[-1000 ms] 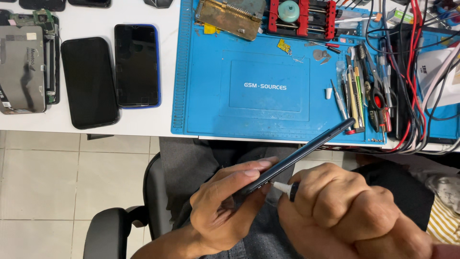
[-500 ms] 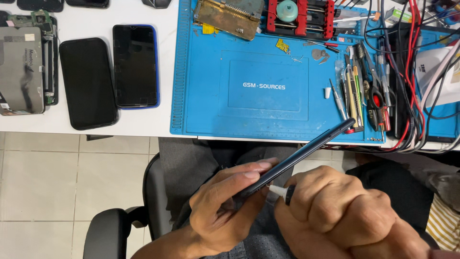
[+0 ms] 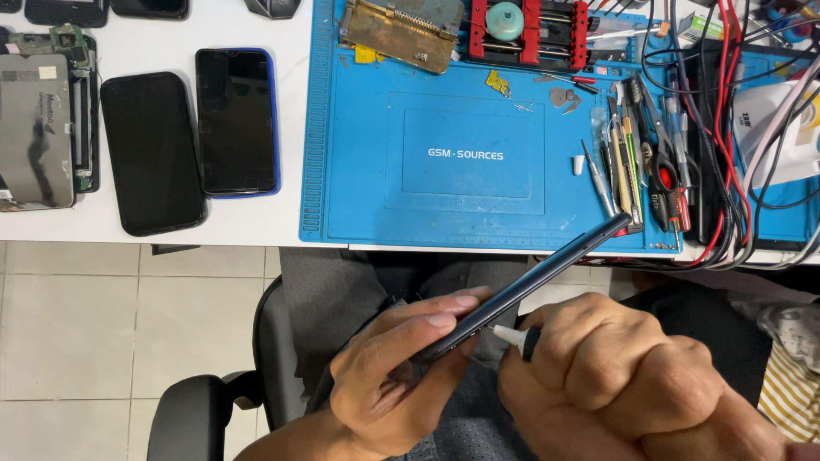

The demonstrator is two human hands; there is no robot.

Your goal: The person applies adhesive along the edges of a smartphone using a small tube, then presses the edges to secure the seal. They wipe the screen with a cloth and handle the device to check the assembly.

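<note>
My left hand grips a dark slim phone edge-on over my lap, its far end tilted up toward the table edge. My right hand is closed around a small tube or tool with a white pointed nozzle. The nozzle tip touches the phone's lower edge near my left thumb. Most of the tool is hidden inside my fist.
A blue work mat lies on the white table. A row of hand tools and tangled red and black cables sit at its right. Two black phones and an opened device lie at left. A chair armrest is below.
My right hand has shifted slightly, and the white nozzle shows again against the phone's edge after being mostly covered half a second ago. The phone stays at the same tilt.
</note>
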